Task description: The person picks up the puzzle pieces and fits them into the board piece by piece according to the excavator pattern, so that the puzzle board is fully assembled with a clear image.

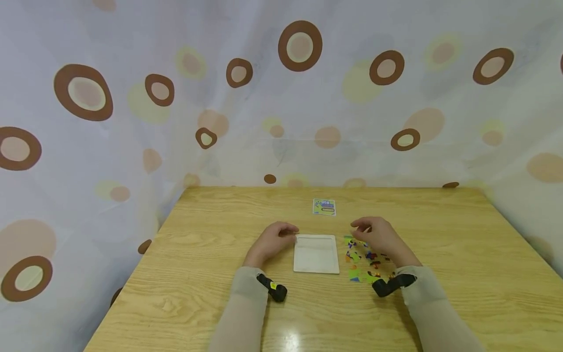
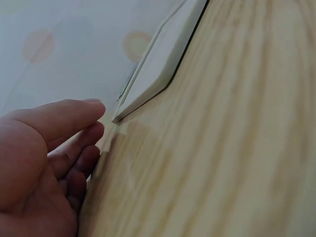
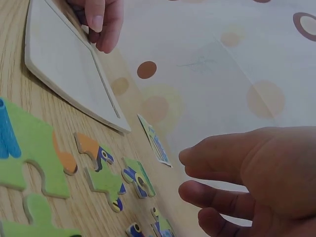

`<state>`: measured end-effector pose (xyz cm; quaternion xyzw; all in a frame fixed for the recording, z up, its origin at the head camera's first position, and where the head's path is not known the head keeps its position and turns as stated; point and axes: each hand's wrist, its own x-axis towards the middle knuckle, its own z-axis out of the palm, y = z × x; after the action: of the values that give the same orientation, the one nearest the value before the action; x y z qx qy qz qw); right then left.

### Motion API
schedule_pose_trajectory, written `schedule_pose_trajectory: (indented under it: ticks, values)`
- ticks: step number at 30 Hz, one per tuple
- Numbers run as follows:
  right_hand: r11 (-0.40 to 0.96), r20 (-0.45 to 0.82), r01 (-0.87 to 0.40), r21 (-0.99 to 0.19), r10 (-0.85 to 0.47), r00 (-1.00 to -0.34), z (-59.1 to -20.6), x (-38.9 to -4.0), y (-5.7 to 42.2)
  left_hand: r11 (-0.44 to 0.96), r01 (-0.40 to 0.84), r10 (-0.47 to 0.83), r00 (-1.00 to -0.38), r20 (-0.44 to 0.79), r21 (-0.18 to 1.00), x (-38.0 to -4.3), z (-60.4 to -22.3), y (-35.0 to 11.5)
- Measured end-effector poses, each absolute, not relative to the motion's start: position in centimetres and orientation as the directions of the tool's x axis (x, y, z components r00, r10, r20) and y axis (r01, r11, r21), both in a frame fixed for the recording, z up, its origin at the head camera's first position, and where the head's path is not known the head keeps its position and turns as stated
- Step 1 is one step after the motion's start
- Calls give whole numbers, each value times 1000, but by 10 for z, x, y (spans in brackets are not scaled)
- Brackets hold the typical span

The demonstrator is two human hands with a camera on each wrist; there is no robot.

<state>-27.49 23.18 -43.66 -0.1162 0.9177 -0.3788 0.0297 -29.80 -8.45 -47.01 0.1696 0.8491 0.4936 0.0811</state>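
Observation:
My left hand [image 1: 273,241] hovers by the far left corner of a shallow white puzzle tray [image 1: 315,269]. In the left wrist view its loosely bent fingers [image 2: 74,116] come close to the corner of the tray [image 2: 168,64] and hold nothing. On the other side, my right hand [image 1: 379,235] is over the far end of several loose jigsaw pieces [image 1: 354,275]. Its thumb and fingers stand apart with nothing between them in the right wrist view. Green, orange and blue show on the jigsaw pieces [image 3: 103,185] lying beside the tray.
A small printed picture card [image 1: 324,207] lies beyond the tray. The wooden table [image 1: 198,293] runs back to a patterned cloth [image 1: 246,112] that hangs behind it and along the sides. Black wrist cameras [image 1: 277,292] are strapped over the sleeves.

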Motion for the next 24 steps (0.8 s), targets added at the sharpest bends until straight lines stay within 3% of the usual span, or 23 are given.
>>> schedule_pose_trajectory:
  ticks: [24]
  values:
    - [702,-56,-140,-699,-248,-967,-443,-279,237,516,262,397,-917,42,815,-300,-475,-86]
